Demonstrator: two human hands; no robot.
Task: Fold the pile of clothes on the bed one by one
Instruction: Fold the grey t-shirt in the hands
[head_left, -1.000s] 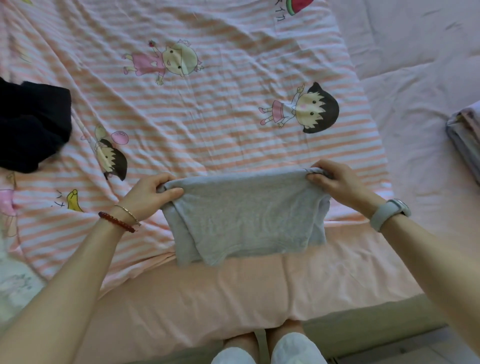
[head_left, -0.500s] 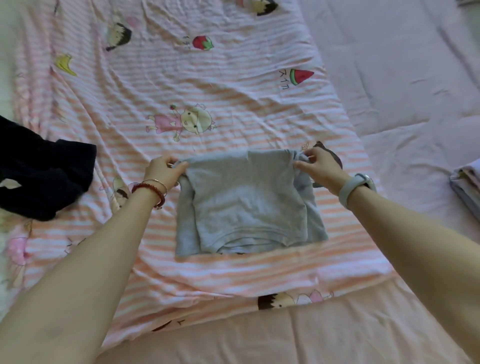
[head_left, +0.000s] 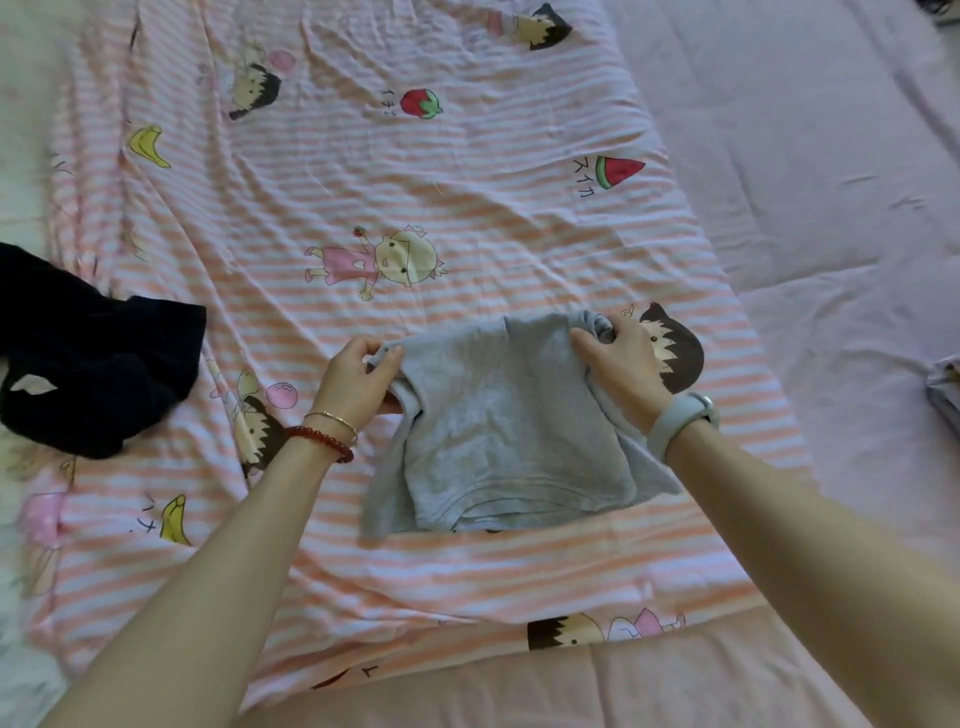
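A grey garment (head_left: 511, 431), folded in layers, lies flat on the pink striped cartoon sheet (head_left: 415, 171) near the middle of the bed. My left hand (head_left: 358, 382) pinches its upper left corner between thumb and fingers. My right hand (head_left: 621, 364) grips the bunched upper right corner. The lower hem of the garment rests on the sheet, slightly uneven at the left.
A dark navy garment (head_left: 88, 364) lies crumpled at the left edge. A folded stack of cloth (head_left: 944, 395) shows at the right edge on the plain lilac bedding (head_left: 831, 182). The bed's near edge runs along the bottom.
The grey garment went from hanging at the bed's near edge to lying flat farther onto the striped sheet. Both hands kept their hold on its top corners and drew slightly closer together.
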